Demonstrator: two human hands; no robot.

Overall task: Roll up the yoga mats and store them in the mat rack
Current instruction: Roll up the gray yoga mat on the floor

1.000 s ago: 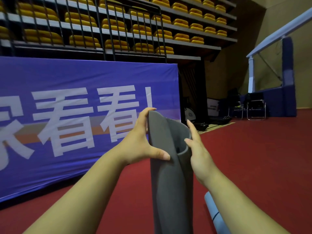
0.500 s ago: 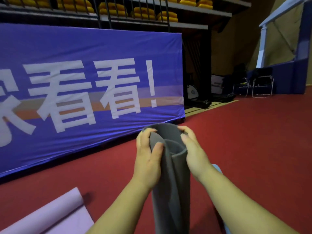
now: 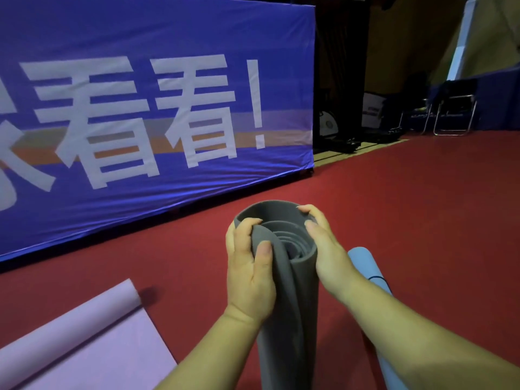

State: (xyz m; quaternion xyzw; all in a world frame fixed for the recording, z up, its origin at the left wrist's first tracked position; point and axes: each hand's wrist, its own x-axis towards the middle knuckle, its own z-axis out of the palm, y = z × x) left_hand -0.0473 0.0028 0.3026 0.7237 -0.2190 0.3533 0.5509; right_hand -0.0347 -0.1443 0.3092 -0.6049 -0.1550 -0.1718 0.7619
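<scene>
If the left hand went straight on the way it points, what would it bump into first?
Likely the blue banner. The left hand grips the gray mat and points beyond its rim; depth is unclear.

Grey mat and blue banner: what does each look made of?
The grey mat looks like thick matte foam: its rolled end shows soft, rounded layers without shine. The blue banner seems thin, slightly glossy fabric, judging by wrinkles and sheen near its lower edge.
</scene>
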